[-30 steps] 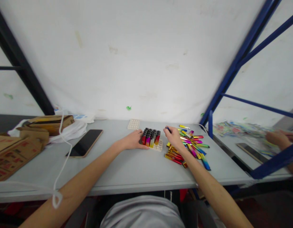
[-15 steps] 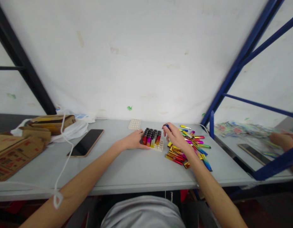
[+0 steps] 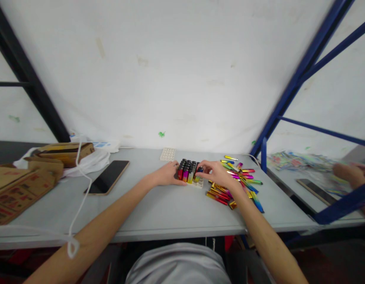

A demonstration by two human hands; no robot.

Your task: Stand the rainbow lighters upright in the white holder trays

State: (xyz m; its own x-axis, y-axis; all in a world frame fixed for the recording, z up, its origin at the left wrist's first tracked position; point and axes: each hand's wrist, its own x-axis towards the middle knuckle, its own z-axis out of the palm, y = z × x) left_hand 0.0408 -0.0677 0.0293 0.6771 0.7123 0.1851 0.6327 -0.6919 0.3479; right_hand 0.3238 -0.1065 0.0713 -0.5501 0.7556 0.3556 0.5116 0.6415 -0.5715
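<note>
Upright lighters with black tops and shiny red, purple and yellow bodies (image 3: 185, 175) stand packed in a white tray with round pockets (image 3: 197, 184). My left hand (image 3: 169, 173) is curled round the left side of this group, its thumb along the front and fingers behind. At the right side, my right hand (image 3: 213, 172) pinches a dark blue lighter (image 3: 200, 169) between thumb and fingers, over the tray's right part; its lower end is hard to make out. Beside my right wrist lies a loose pile of shiny multicoloured lighters (image 3: 220, 195).
Behind the group lies another white pocketed tray (image 3: 168, 154). A phone (image 3: 107, 177), a white cable (image 3: 81, 205) and cardboard boxes (image 3: 19, 185) are on the left. A blue metal frame (image 3: 289, 98) borders the right, with another person's hand (image 3: 349, 173) beyond it.
My right hand has moved left and slightly down with the dark blue lighter, from above the pile to the tray's right side. My left hand stays in place.
</note>
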